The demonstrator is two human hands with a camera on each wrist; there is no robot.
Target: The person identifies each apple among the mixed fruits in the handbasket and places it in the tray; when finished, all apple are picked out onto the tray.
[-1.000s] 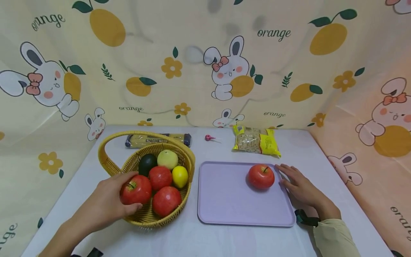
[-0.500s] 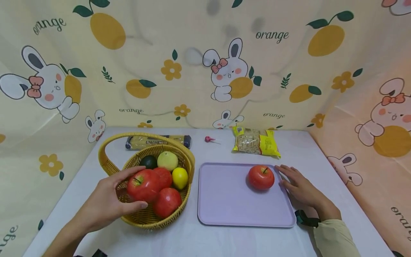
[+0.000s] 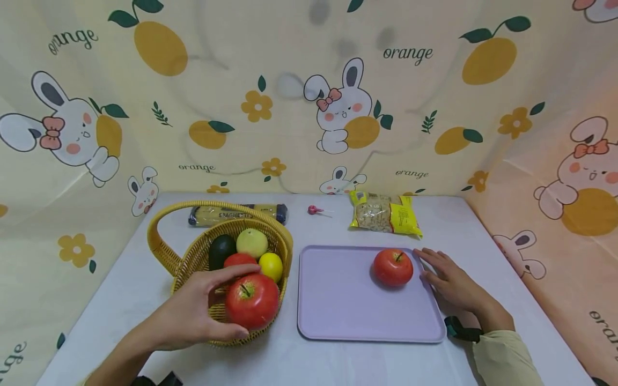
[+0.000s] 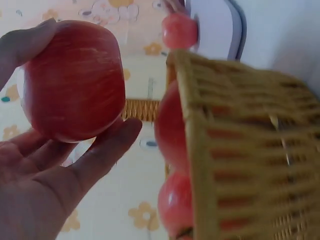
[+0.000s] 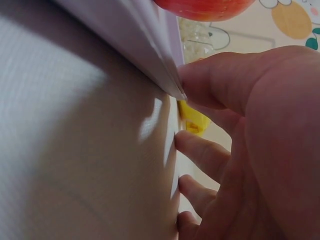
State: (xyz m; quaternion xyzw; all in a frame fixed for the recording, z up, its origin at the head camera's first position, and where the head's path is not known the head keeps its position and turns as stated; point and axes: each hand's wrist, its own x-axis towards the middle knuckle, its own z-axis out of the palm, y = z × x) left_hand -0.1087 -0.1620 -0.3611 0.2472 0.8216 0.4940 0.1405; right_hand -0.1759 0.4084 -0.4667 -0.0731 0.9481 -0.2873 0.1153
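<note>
My left hand [image 3: 193,308] grips a red apple [image 3: 252,301] with thumb and fingers, over the near right part of the wicker basket [image 3: 164,254]. In the left wrist view this apple [image 4: 75,82] is clear of the basket rim [image 4: 187,95]. Inside the basket are another red apple [image 3: 240,260], a dark green avocado-like fruit [image 3: 222,252], a pale green round fruit [image 3: 251,243] and a yellow lemon [image 3: 271,267]. A further red apple [image 4: 176,202] is partly hidden behind the rim. My right hand [image 3: 454,281] rests at the right edge of a lilac tray [image 3: 347,308], thumb [image 5: 205,82] touching its rim. One red apple [image 3: 393,267] sits on the tray.
Behind the basket lies a spaghetti pack [image 3: 237,213], partly covered by the basket's arched handle [image 3: 161,236]. A small pink lollipop [image 3: 315,209] and a yellow-and-clear food bag [image 3: 385,214] lie along the back of the white table, before a patterned cloth backdrop [image 3: 285,123].
My left hand has carried the held apple from the basket's left side to the right and nearer the front, uncovering the dark fruit. My right hand and the tray have stayed put.
</note>
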